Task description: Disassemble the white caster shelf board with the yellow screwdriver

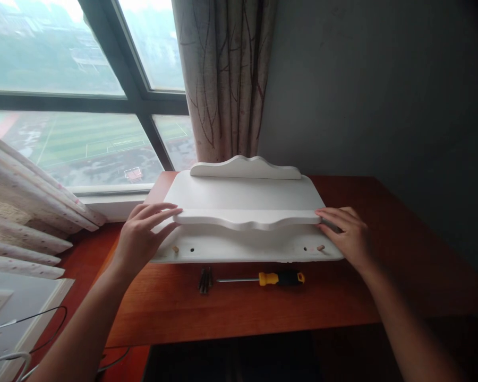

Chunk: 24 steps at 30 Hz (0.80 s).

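A white wavy-edged board spans between my hands above a larger white panel. My left hand pinches its left end between thumb and fingers. At the opposite end, my right hand grips it the same way. Near the panel's front edge are two dark holes and two wooden dowels, one at the left and one at the right. A second wavy white piece stands along the panel's far edge. Whether the held board touches the panel I cannot tell.
On the reddish wooden table, in front of the panel, lie a yellow-and-black screwdriver and several dark screws. Behind are a window, a curtain and a grey wall. Cables hang at lower left.
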Each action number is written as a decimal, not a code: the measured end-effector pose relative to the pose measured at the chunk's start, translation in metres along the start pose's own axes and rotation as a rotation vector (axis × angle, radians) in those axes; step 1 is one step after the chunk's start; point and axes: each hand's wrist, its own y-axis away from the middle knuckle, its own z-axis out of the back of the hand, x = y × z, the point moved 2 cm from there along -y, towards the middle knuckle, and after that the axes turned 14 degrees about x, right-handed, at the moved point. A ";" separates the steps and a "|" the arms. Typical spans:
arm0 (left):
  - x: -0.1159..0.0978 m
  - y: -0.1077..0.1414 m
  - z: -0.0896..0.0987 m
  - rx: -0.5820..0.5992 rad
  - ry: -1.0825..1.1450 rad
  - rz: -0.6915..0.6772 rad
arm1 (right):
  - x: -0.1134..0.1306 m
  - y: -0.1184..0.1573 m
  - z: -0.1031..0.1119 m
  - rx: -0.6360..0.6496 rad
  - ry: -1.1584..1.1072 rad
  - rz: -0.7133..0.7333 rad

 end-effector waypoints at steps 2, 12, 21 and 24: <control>-0.001 0.003 0.001 -0.002 0.009 0.002 | 0.000 0.003 -0.001 0.012 -0.012 -0.019; -0.005 0.012 0.003 0.015 -0.031 0.057 | 0.012 0.012 0.002 0.065 0.015 -0.043; -0.008 0.016 0.010 -0.008 0.020 0.069 | 0.005 0.011 0.015 0.056 0.003 -0.006; 0.002 0.000 0.008 -0.023 0.157 0.147 | -0.012 -0.005 0.016 0.010 -0.128 -0.086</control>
